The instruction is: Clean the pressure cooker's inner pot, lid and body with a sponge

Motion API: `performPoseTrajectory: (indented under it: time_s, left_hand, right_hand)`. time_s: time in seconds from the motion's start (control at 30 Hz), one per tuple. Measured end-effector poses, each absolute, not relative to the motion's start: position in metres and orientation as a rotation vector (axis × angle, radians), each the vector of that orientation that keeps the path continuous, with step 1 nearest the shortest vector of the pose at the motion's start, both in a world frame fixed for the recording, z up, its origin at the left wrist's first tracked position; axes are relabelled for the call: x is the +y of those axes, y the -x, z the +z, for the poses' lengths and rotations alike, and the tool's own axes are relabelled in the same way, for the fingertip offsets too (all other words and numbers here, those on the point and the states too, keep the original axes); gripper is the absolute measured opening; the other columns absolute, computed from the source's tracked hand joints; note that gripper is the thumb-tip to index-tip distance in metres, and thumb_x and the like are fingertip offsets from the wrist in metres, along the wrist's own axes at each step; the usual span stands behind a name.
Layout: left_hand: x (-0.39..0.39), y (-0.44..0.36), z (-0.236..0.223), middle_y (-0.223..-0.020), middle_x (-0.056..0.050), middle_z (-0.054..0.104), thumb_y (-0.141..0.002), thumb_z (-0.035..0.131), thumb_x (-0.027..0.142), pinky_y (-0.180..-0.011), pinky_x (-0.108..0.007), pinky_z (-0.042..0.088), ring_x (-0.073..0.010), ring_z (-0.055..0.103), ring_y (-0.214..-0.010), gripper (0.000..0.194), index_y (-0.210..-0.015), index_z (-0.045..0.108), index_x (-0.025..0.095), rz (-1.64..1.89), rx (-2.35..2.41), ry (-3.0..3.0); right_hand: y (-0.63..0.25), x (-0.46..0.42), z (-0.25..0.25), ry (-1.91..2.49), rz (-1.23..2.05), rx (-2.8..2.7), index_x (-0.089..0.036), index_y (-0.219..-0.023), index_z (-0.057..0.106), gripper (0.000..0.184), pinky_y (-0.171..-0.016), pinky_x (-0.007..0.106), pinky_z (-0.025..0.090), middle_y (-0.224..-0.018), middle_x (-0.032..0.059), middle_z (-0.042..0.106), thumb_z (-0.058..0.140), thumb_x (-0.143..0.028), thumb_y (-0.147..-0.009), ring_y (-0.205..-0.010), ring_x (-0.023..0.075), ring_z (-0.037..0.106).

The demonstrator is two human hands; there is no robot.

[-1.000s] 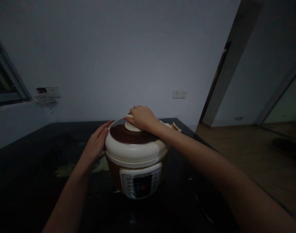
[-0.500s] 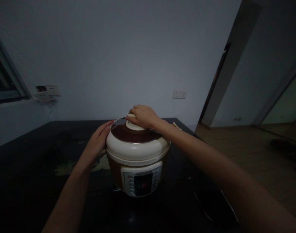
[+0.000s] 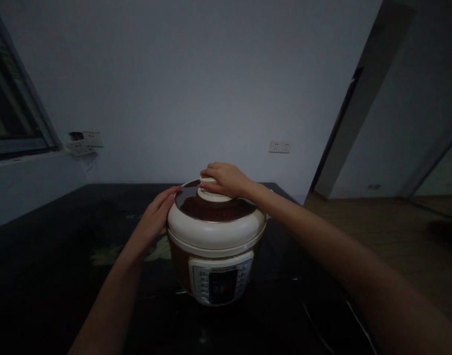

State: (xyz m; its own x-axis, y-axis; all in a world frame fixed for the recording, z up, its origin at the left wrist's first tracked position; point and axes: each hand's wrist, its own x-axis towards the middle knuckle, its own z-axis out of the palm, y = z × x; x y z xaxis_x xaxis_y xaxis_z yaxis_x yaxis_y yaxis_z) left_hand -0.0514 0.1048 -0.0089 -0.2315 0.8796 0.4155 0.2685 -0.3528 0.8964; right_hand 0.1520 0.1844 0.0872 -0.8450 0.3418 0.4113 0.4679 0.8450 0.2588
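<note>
Toward the bench's [image 3: 111, 197] far right corner, cooker [image 3: 216, 234] stood upright, lid [image 3: 211, 213] on | left hand [image 3: 155, 212]: fingers open against the rim | right hand [image 3: 229, 178]: fingers closed around knob [image 3: 208, 180] | change: cream side tab [image 3: 271, 190] showed less; lid possibly turned.

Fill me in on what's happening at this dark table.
A person's right hand grips the cream knob atop a round cream-and-brown electric cooker. The left hand rests against the side of its lid, which is on. The cooker stands upright on the glossy black table, control panel facing the person.
</note>
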Motion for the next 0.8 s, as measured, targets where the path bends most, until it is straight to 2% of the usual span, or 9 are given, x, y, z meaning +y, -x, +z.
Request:
performPoseTrajectory:
  time_s: [0.53,0.67,0.73,0.8]
  left_hand:
    - [0.099,0.048,-0.002,-0.127,-0.010,0.063,-0.077,0.058,0.053,-0.107,-0.042,0.035,-0.0299,0.054,-0.120,0.055,-0.118,0.065,0.017,1.664,1.379,-1.475]
    - [0.099,0.059,-0.002,-0.120,-0.010,0.067,-0.076,0.059,0.057,-0.087,-0.037,0.050,-0.0289,0.061,-0.107,0.057,-0.120,0.064,0.020,1.655,1.339,-1.365]
    - [0.100,0.066,-0.004,-0.118,-0.008,0.068,-0.075,0.062,0.055,-0.077,-0.033,0.052,-0.0280,0.062,-0.103,0.053,-0.116,0.066,0.022,1.713,1.366,-1.319]
    - [0.103,0.071,-0.007,-0.117,-0.007,0.068,-0.074,0.064,0.051,-0.073,-0.030,0.051,-0.0267,0.062,-0.102,0.047,-0.110,0.069,0.022,1.784,1.387,-1.308]
  right_hand:
    - [-0.155,0.191,0.086,0.496,-0.429,-2.668,-0.013,-0.111,0.063,0.043,-0.075,0.029,0.037,-0.099,0.0109,0.064,0.047,-0.049,-0.093,-0.090,0.0212,0.055]
    - [-0.154,0.192,0.088,0.459,-0.347,-2.698,-0.011,-0.112,0.064,0.044,-0.082,0.032,0.040,-0.100,0.0131,0.064,0.046,-0.047,-0.094,-0.094,0.0220,0.055]
    - [-0.153,0.194,0.090,0.424,-0.272,-2.702,-0.010,-0.119,0.060,0.043,-0.088,0.034,0.040,-0.103,0.0135,0.065,0.050,-0.043,-0.093,-0.098,0.0219,0.055]
    - [-0.155,0.195,0.094,0.396,-0.175,-2.656,-0.011,-0.127,0.054,0.044,-0.092,0.035,0.041,-0.107,0.0128,0.065,0.055,-0.037,-0.092,-0.101,0.0211,0.054]
